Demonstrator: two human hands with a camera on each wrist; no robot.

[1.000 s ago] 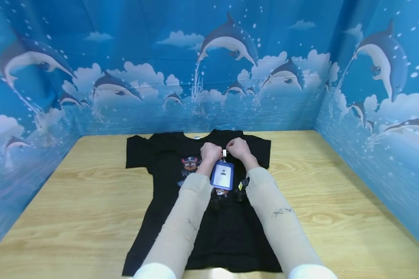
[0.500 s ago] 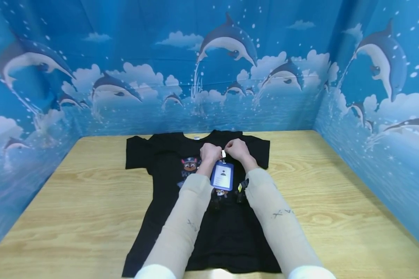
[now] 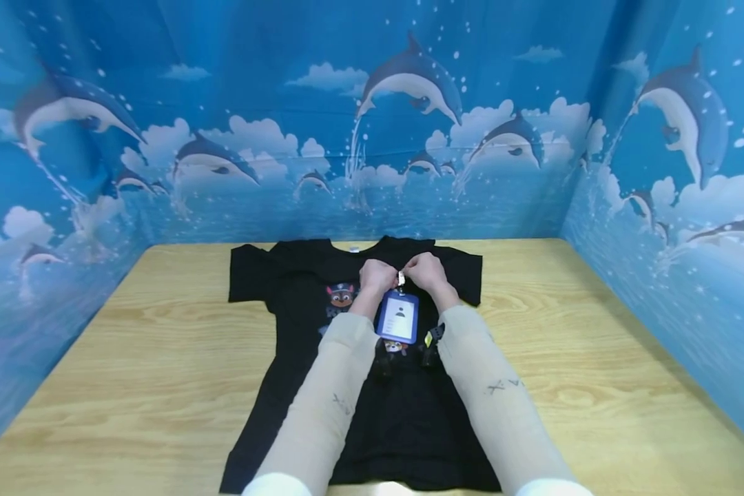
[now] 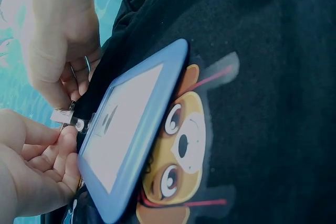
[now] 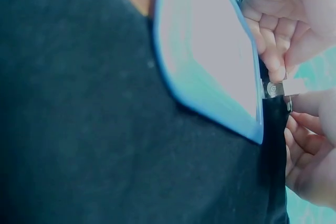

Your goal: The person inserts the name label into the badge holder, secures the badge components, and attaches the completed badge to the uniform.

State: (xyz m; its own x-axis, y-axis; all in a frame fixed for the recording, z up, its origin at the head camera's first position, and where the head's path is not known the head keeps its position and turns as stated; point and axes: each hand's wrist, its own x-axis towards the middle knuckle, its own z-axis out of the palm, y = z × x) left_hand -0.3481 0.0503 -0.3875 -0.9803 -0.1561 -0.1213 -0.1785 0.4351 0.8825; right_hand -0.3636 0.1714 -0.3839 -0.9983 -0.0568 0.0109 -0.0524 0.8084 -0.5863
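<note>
A blue-framed ID badge (image 3: 398, 317) with a white card lies on the chest of a black T-shirt (image 3: 372, 413). At its top edge is a metal clip (image 5: 273, 89) with a white tab (image 4: 62, 115). My left hand (image 3: 377, 277) pinches the clip's thin metal part between thumb and fingers, seen at lower left in the left wrist view. From the other side my right hand (image 3: 426, 271) pinches the far end of that metal part, beside the shirt fabric. The fingertips partly hide the clip, and I cannot tell whether it is fastened to the cloth.
The shirt lies spread on a wooden table (image 3: 149, 372), with cartoon dog prints (image 3: 341, 296) on its front. A blue dolphin curtain (image 3: 273, 89) stands behind the table and along both sides. Dark wrist devices (image 3: 434, 337) are under my forearms.
The head view has tilted slightly, so the scene sits a little lower and further right. Both hands stay at the clip, with only small finger movements; the white tab's angle shifts slightly.
</note>
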